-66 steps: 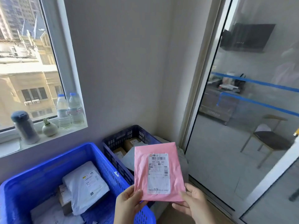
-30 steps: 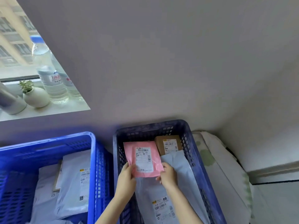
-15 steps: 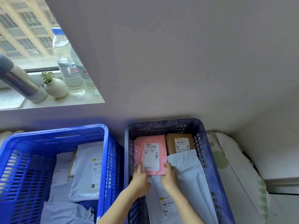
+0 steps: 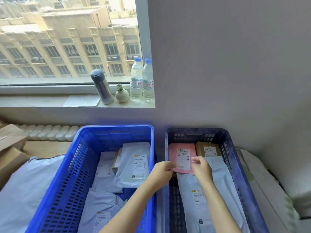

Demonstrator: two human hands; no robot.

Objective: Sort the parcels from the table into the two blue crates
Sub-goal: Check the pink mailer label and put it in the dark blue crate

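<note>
A pink parcel (image 4: 174,153) with a white label lies flat at the far left of the dark blue crate (image 4: 195,131), beside a small brown box (image 4: 207,148) and partly on a long white mailer (image 4: 218,179). My left hand (image 4: 161,172) hovers at the pink parcel's near left corner with loosely curled fingers. My right hand (image 4: 202,169) is over its near right edge, fingers relaxed. Neither hand visibly grips it. The bright blue crate (image 4: 116,128) on the left holds several white mailers (image 4: 134,163).
On the window sill stand two water bottles (image 4: 142,81), a grey flask (image 4: 101,88) and a small plant pot (image 4: 122,95). A large pale bag (image 4: 25,190) and cardboard (image 4: 10,148) lie left of the crates. A white and green bundle (image 4: 262,190) lies on the right.
The pink parcel went from held up in both hands down into the dark blue crate. My hands pressed it flat, and now both have loosened and pulled back slightly.
</note>
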